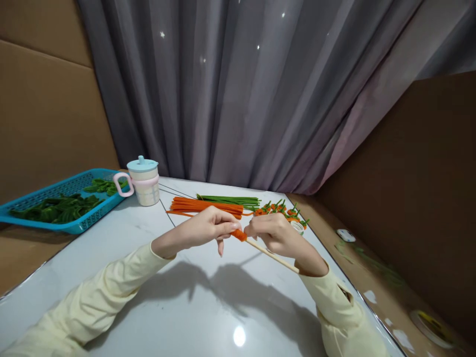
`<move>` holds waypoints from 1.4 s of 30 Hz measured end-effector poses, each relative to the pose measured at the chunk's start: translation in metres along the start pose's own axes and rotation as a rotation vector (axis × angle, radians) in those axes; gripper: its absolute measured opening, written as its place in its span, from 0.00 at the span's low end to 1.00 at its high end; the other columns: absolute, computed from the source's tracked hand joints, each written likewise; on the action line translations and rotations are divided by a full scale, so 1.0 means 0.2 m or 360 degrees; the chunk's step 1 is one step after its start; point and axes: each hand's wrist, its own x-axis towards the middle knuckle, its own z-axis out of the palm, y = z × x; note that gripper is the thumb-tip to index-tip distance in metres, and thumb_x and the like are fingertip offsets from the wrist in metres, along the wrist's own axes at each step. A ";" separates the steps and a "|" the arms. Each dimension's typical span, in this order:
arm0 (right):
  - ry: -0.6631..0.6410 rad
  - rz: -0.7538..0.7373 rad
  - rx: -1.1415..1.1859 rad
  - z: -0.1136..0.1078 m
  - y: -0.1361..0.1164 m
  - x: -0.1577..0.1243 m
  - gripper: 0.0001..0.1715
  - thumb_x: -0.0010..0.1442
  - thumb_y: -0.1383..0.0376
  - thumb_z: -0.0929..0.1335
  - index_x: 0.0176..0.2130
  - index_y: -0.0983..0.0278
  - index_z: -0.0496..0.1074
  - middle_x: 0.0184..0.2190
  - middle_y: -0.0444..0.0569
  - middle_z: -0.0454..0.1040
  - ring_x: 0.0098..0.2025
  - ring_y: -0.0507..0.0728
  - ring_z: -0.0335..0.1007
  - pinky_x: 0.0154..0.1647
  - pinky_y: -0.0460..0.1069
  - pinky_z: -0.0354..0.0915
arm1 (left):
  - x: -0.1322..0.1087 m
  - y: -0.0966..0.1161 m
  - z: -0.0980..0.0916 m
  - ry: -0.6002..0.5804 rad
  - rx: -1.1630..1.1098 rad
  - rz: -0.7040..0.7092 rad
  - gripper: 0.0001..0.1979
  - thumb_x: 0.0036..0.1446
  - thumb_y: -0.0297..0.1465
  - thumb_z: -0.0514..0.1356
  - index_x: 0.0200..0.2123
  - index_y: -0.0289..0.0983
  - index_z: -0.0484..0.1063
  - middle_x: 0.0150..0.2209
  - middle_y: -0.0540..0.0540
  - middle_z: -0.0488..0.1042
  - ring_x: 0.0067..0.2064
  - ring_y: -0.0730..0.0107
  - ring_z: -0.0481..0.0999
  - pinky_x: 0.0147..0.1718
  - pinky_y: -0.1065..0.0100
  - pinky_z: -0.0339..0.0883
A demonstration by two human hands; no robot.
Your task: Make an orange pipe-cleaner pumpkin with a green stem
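My left hand (208,227) and my right hand (273,232) meet above the white table (111,277). Between them is a thin wooden stick (277,259) with an orange pipe cleaner coil (239,235) wound round its far end. The left fingers pinch the orange coil. The right fingers are closed round the stick, which runs back along my right wrist. Behind the hands lie a bundle of orange pipe cleaners (206,205), a bundle of green pipe cleaners (230,200) and several small finished orange-and-green pieces (282,209).
A blue basket (59,201) with green pieces stands at the far left, partly off the table. A cream cup with a blue lid and pink handle (143,181) sits beside it. A tape roll (297,227) lies behind my right hand. Cardboard walls and a grey curtain enclose the space.
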 end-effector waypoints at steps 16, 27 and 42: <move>0.0579 0.0991 0.0989 0.11 -0.07 0.08 0.22 0.60 0.53 0.64 0.23 0.66 0.68 0.13 0.38 0.55 0.15 0.45 0.43 0.15 0.44 0.42 | 0.03 -0.06 0.05 0.0506 -0.0621 0.0259 0.14 0.58 0.39 0.58 0.41 0.35 0.69 0.19 0.57 0.60 0.22 0.77 0.68 0.25 0.72 0.70; 0.0460 0.1154 0.1318 0.12 -0.14 0.10 0.27 0.58 0.51 0.64 0.20 0.67 0.67 0.08 0.36 0.52 0.10 0.44 0.42 0.12 0.43 0.42 | 0.04 -0.18 0.08 0.1042 0.0715 0.1184 0.15 0.60 0.19 0.48 0.44 0.36 0.69 0.30 0.50 0.72 0.25 0.79 0.71 0.25 0.77 0.69; 0.0125 0.0997 0.0092 0.12 -0.09 0.07 0.13 0.57 0.75 0.59 0.24 0.66 0.65 0.18 0.42 0.63 0.20 0.49 0.55 0.24 0.44 0.50 | 0.05 -0.25 0.03 0.1096 0.2179 0.1038 0.23 0.46 0.14 0.46 0.45 0.30 0.66 0.25 0.46 0.68 0.27 0.64 0.69 0.27 0.66 0.68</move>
